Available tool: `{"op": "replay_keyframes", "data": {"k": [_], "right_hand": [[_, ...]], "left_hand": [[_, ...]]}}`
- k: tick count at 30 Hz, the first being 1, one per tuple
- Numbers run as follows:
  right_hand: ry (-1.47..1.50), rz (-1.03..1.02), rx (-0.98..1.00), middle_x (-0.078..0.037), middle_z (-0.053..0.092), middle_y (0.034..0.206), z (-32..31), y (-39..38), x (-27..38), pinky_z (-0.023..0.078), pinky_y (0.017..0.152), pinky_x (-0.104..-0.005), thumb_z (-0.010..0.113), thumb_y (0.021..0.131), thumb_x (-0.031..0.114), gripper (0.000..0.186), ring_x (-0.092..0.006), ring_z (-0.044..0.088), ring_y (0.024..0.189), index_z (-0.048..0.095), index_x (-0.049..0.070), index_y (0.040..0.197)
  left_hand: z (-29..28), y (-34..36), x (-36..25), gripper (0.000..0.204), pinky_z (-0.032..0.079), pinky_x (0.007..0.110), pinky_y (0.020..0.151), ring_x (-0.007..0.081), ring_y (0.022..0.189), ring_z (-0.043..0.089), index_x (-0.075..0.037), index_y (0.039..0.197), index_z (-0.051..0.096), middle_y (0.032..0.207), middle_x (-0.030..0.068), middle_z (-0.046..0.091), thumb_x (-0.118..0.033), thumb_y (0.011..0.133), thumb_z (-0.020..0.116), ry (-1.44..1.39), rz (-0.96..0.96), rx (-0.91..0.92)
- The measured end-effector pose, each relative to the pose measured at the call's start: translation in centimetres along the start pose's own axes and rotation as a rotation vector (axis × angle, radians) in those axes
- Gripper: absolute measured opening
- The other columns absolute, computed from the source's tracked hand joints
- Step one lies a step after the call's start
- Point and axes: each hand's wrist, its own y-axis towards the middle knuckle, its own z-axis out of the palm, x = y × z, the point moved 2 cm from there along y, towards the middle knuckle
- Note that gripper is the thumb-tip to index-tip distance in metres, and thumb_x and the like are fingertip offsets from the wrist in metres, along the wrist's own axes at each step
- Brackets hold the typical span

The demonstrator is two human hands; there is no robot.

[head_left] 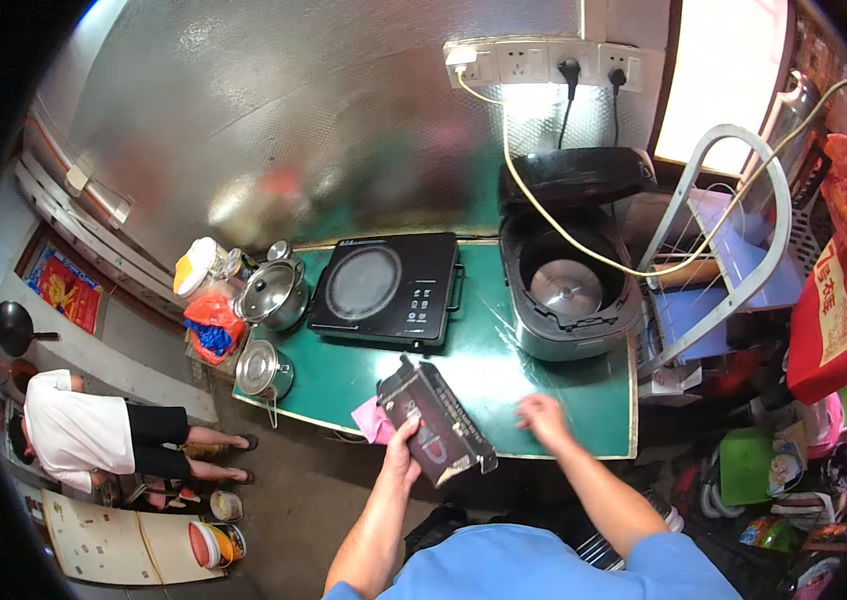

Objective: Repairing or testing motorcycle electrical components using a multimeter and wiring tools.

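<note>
My left hand (402, 447) grips a dark rectangular box (437, 420) by its lower left edge, holding it tilted over the near edge of the green table (503, 375). A pink cloth (374, 420) lies on the table just left of the box. My right hand (541, 415) rests palm down on the green tabletop to the right of the box, holding nothing, fingers loosely curled.
A black induction cooktop (388, 287) sits mid-table; a grey rice cooker (568, 290) with its lid up stands at the right. Two steel lidded pots (271, 293) stand at the left end. A white rack (718, 250) is at right. Another person (83, 432) bends over at lower left.
</note>
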Motion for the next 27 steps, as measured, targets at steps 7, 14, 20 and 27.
{"op": "replay_keyframes", "data": {"k": [7, 14, 20, 27], "right_hand": [[0.144, -0.249, -0.657, -0.002, 0.057, 0.098, -20.4, 3.1, 8.1, 0.045, 0.067, -0.0271, 0.051, 0.093, 0.035, 0.032, -0.0136, 0.055, 0.082, 0.055, 0.009, 0.111], [0.234, -0.265, -0.407, -0.016, 0.051, 0.131, -23.3, 12.1, 11.2, 0.032, 0.102, -0.0339, 0.043, 0.095, 0.040, 0.056, -0.0246, 0.045, 0.122, 0.048, -0.004, 0.129], [-0.016, -0.257, -0.471, -0.019, 0.051, 0.132, -19.1, 11.1, 13.4, 0.032, 0.103, -0.0329, 0.045, 0.092, 0.044, 0.059, -0.0279, 0.045, 0.124, 0.048, -0.002, 0.130], [-0.254, -0.364, -0.601, -0.026, 0.051, 0.128, -19.4, 9.4, 12.2, 0.036, 0.101, -0.0396, 0.045, 0.089, 0.051, 0.067, -0.0364, 0.047, 0.121, 0.047, -0.001, 0.130]], "left_hand": [[10.7, 9.7, 1.5, 0.034, 0.051, 0.041, 0.084, 0.0247, 0.090, 0.062, -0.005, 0.109, 0.056, 0.098, 0.0093, 0.063, -0.025, 0.082, 0.063, 0.030, -0.140, 0.288], [16.2, 13.8, 4.6, 0.024, 0.054, 0.038, 0.074, 0.0211, 0.078, 0.063, -0.007, 0.093, 0.060, 0.088, 0.0068, 0.064, -0.026, 0.079, 0.066, 0.188, -0.191, 0.311], [15.4, 14.3, 3.2, 0.026, 0.053, 0.038, 0.076, 0.0212, 0.080, 0.063, -0.007, 0.096, 0.061, 0.089, 0.0072, 0.065, -0.025, 0.077, 0.065, 0.281, -0.149, 0.261], [14.3, 16.5, 2.7, 0.035, 0.053, 0.040, 0.072, 0.0238, 0.082, 0.063, -0.006, 0.101, 0.062, 0.092, 0.0083, 0.065, -0.028, 0.075, 0.067, 0.430, -0.184, 0.239]]}}
